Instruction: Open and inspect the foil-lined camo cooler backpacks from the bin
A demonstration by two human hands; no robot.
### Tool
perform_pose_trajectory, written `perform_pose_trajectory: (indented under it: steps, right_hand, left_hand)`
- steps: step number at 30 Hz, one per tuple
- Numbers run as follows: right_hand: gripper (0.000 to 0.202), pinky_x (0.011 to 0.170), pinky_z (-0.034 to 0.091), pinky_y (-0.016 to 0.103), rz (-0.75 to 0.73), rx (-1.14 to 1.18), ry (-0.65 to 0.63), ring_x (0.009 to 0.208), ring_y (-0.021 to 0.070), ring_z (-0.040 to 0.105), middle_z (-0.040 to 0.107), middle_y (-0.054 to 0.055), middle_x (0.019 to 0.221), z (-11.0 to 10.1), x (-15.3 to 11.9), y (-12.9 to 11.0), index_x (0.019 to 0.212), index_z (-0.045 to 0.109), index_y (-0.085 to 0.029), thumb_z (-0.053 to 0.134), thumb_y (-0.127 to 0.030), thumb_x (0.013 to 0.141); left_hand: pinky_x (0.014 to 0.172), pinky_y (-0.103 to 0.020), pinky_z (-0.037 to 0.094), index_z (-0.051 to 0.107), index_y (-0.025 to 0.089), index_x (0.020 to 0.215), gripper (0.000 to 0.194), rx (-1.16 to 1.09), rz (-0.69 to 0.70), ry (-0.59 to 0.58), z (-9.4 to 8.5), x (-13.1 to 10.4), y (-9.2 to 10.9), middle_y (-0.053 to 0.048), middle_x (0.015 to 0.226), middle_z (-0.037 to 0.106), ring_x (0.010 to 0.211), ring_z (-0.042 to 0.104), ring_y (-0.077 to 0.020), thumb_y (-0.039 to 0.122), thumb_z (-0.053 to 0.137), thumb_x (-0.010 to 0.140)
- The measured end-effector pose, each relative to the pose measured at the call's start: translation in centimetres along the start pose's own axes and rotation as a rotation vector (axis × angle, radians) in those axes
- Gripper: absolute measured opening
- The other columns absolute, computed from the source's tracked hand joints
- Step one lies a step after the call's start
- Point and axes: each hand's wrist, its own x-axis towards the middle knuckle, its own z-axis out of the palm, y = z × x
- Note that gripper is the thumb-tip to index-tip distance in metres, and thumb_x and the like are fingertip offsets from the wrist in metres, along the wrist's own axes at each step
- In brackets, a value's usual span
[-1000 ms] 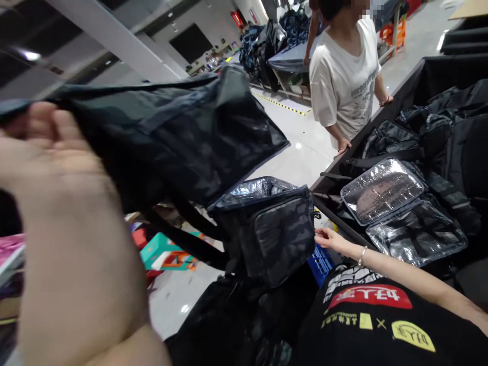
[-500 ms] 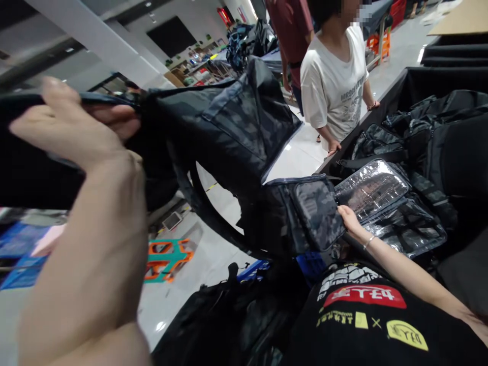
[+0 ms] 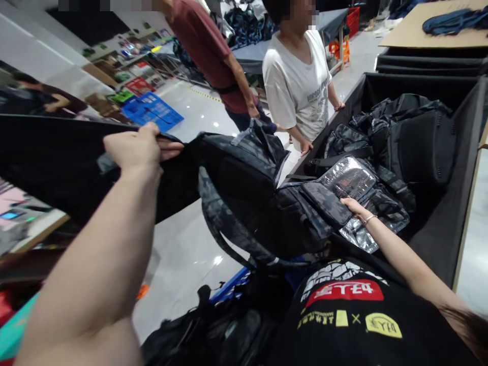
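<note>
My left hand [image 3: 137,147] is raised at the left and pinches the edge of a dark camouflage bag [image 3: 244,168], holding it stretched in the air. The bag's strap [image 3: 224,229] loops down below it. My right hand [image 3: 353,205] reaches to the right and grips the bag's front pocket end [image 3: 324,203], resting it against a silver-lined open bag [image 3: 351,180] in the black bin [image 3: 438,223]. A bracelet sits on my right wrist. My black printed shirt fills the lower right.
The bin holds several black bags [image 3: 415,137]. A person in a white shirt [image 3: 297,86] stands at the bin's far side, another in a red shirt [image 3: 213,46] behind. More dark bags [image 3: 213,330] lie low in front. Blue crates [image 3: 152,109] sit on the shiny floor.
My left hand has moved away from the camera and lower, still holding the bag. The bag's lower end has swung right onto the bin. The red-shirted person has come into view.
</note>
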Motion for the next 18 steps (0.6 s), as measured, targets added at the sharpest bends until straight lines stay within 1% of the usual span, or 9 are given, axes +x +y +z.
perform_pose_trajectory:
  steps: [1, 4, 7, 10, 13, 15, 17, 18]
  right_hand:
    - [0.024, 0.043, 0.039, 0.021, 0.008, 0.002, 0.001, 0.041, 0.0093, 0.045, 0.052, -0.001, 0.045, -0.1, 0.0, 0.4, 0.057, 0.049, -0.016, 0.062, -0.030, 0.071]
    - [0.024, 0.045, 0.041, 0.021, 0.021, 0.006, -0.001, 0.043, 0.0080, 0.046, 0.052, -0.003, 0.048, -0.4, 0.1, 1.2, 0.060, 0.050, -0.014, 0.061, -0.030, 0.074]
    - [0.025, 0.050, 0.043, 0.022, 0.016, 0.014, 0.001, 0.046, 0.0077, 0.048, 0.053, -0.003, 0.053, -0.4, 0.2, 1.7, 0.063, 0.051, -0.014, 0.061, -0.032, 0.076]
    - [0.026, 0.051, 0.043, 0.022, 0.002, 0.029, 0.000, 0.047, 0.0080, 0.049, 0.054, -0.003, 0.053, -0.5, 0.3, 2.3, 0.062, 0.050, -0.014, 0.062, -0.034, 0.074]
    - [0.027, 0.050, 0.042, 0.021, -0.020, 0.040, -0.010, 0.048, 0.0089, 0.049, 0.054, -0.002, 0.052, -0.8, 0.2, 3.1, 0.062, 0.051, -0.014, 0.064, -0.037, 0.069]
    - [0.029, 0.049, 0.041, 0.021, -0.048, 0.037, -0.017, 0.048, 0.0089, 0.048, 0.054, -0.002, 0.052, -1.0, 0.1, 3.7, 0.061, 0.051, -0.015, 0.065, -0.040, 0.065]
    - [0.032, 0.049, 0.039, 0.020, -0.083, 0.025, -0.018, 0.048, 0.0081, 0.046, 0.052, -0.003, 0.052, -1.3, -0.1, 4.2, 0.060, 0.050, -0.015, 0.065, -0.043, 0.062]
    - [0.034, 0.049, 0.038, 0.020, -0.100, 0.017, -0.013, 0.049, 0.0077, 0.045, 0.052, -0.004, 0.053, -1.5, -0.2, 4.5, 0.060, 0.049, -0.015, 0.064, -0.045, 0.061]
  left_hand:
    - [0.061, -0.035, 0.056, 0.044, 0.005, 0.059, 0.026, -0.026, -0.051, -0.011, 0.2, -0.2, -0.1, 0.001, 0.049, 0.051, 0.049, 0.059, -0.0108, 0.009, 0.046, 0.084]
    - [0.067, -0.039, 0.056, 0.045, 0.007, 0.056, 0.029, -0.035, -0.065, -0.020, 0.8, -0.7, -0.4, 0.001, 0.048, 0.051, 0.047, 0.058, -0.0108, 0.011, 0.047, 0.085]
    - [0.068, -0.040, 0.056, 0.045, 0.008, 0.055, 0.030, -0.049, -0.074, -0.027, 1.2, -0.8, -0.7, 0.001, 0.047, 0.051, 0.047, 0.058, -0.0114, 0.011, 0.048, 0.085]
    - [0.067, -0.040, 0.056, 0.043, 0.010, 0.055, 0.031, -0.070, -0.081, -0.030, 1.7, -0.7, -1.4, 0.000, 0.047, 0.051, 0.048, 0.059, -0.0127, 0.012, 0.048, 0.085]
    - [0.064, -0.037, 0.056, 0.042, 0.009, 0.056, 0.029, -0.083, -0.092, -0.034, 2.5, -0.8, -2.3, -0.001, 0.049, 0.051, 0.050, 0.059, -0.0132, 0.012, 0.048, 0.085]
    - [0.063, -0.033, 0.055, 0.044, 0.005, 0.061, 0.028, -0.033, -0.084, -0.073, 3.1, -1.4, -3.1, -0.007, 0.059, 0.057, 0.053, 0.059, -0.0108, 0.016, 0.045, 0.087]
    - [0.063, -0.030, 0.054, 0.049, -0.002, 0.074, 0.026, 0.056, -0.043, -0.186, 3.7, -2.7, -4.1, -0.016, 0.078, 0.063, 0.057, 0.058, -0.0077, 0.017, 0.039, 0.089]
    - [0.064, -0.029, 0.054, 0.051, -0.004, 0.083, 0.026, 0.091, -0.008, -0.259, 4.0, -3.8, -4.7, -0.019, 0.088, 0.064, 0.059, 0.059, -0.0072, 0.017, 0.038, 0.089]
